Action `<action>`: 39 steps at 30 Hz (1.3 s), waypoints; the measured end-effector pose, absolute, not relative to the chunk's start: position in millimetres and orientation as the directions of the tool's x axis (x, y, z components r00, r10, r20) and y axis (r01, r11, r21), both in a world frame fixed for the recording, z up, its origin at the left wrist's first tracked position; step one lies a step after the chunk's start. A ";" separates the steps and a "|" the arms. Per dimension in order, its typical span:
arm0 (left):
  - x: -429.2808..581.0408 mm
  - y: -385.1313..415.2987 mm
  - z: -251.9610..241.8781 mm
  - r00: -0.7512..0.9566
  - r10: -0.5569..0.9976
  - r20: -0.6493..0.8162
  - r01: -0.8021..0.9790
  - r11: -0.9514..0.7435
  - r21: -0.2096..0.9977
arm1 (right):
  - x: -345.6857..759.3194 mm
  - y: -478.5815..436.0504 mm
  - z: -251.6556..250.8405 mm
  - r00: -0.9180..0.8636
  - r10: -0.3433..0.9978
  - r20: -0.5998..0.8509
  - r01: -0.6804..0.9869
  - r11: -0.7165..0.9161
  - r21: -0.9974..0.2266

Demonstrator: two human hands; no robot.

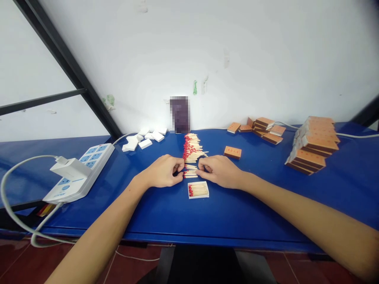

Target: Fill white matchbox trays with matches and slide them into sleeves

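Note:
On the blue table a heap of red-headed matches point(192, 146) stretches away from me. Several loose matches point(190, 173) lie in a small row at its near end, between my two hands. My left hand point(165, 170) is curled, thumb and fingers pressed at the red-head side of this row. From the other side my right hand point(221, 171) meets the plain stick ends, its fingers bent into a pinch. Just nearer to me lies a white matchbox tray point(198, 196) partly filled with matches, heads to the left. Neither hand touches the tray.
White empty trays point(145, 143) lie at the back left. One orange matchbox sleeve point(232, 152) is right of the heap, more sleeves point(268, 128) behind it. Stacked matchboxes point(315, 144) stand far right. A power strip point(85, 171) with a plugged-in charger and cable occupies the left.

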State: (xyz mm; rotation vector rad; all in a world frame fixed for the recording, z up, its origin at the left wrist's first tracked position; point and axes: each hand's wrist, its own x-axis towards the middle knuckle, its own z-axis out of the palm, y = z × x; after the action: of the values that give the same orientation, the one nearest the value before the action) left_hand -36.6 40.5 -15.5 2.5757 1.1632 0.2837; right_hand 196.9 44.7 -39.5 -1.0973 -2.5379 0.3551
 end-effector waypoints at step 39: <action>-37.2 42.7 -15.8 0.639 0.767 0.056 0.699 -0.610 0.372 | 197.4 47.4 -42.8 -0.625 0.738 0.255 0.631 0.670 -0.391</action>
State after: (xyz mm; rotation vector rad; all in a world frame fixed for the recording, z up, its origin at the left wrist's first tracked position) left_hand -37.2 42.7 -15.8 2.5454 1.1752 0.3010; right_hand 197.4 47.4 -42.8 -1.0724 -2.4917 0.3723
